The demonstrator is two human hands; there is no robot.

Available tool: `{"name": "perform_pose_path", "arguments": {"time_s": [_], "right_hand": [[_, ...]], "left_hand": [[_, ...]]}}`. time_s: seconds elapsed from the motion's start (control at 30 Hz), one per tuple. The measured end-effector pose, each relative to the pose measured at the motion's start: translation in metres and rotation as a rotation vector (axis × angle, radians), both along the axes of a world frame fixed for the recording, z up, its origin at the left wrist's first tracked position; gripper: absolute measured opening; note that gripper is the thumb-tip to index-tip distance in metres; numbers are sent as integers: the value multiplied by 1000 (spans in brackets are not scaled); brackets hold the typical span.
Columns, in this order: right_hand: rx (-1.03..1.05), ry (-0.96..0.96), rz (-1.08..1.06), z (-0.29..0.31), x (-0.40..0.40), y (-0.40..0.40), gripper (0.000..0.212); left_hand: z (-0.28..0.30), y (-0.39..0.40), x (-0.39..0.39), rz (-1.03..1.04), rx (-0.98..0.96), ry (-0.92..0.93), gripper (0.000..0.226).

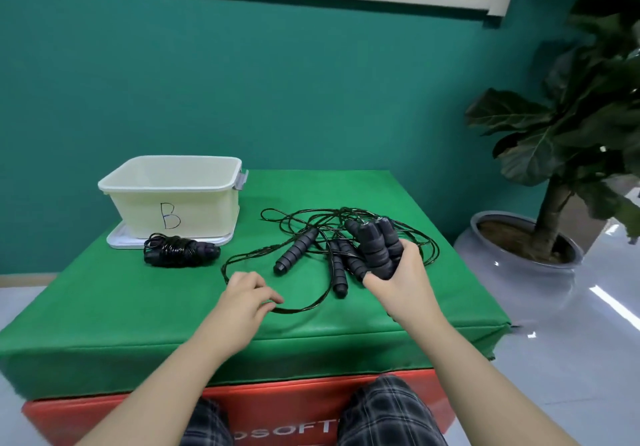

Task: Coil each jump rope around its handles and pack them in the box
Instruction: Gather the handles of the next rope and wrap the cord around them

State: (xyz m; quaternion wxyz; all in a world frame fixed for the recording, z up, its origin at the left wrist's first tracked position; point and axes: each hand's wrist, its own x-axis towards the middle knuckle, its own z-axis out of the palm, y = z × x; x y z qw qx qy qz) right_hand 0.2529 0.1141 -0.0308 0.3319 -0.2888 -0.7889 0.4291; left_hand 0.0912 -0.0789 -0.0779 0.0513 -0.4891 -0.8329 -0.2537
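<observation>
Right hand point(398, 272) is up over the green worktop point(104, 324), fingers wrapped around a pair of black foam handles point(375, 248) held side by side. Left hand point(242, 295) is low on the mat, fingers loosely curled at a loop of black cord point(301, 307) — whether it has actually pinched the cord I cannot tell.

The step looks like gathering a rope to start the wind. To do it well, keep both handles parallel and tight in the right hand, and let the left feed cord under light tension, turn beside turn. The catch is the tangle point(346, 223) beyond the hands: other handles point(298, 249) lie across the same cords, so trace this rope's line free before pulling, or the pile comes along.

One coiled rope point(180, 250) already sits on the worktop, just in front of the cream box point(173, 185) marked B — not inside it. The box stands on its lid point(117, 241); the interior that shows looks empty, though its floor is hidden.
</observation>
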Motion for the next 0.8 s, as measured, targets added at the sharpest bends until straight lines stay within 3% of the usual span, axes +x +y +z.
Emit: {"name": "perform_pose_path", "arguments": {"time_s": [0.3, 0.47, 0.6, 0.73, 0.8], "right_hand": [[68, -68, 33, -22, 19, -19, 42], [186, -126, 39, -30, 21, -30, 55], [273, -132, 59, -35, 26, -42, 68], [296, -142, 53, -38, 34, -52, 64], [342, -175, 81, -40, 38, -56, 65]], "left_hand": [[-3, -20, 11, 11, -82, -96, 18], [23, -10, 38, -24, 179, -89, 15], [46, 4, 75, 0, 349, -305, 17], [50, 12, 98, -28, 325, -563, 12], [45, 16, 105, -23, 301, -652, 24]]}}
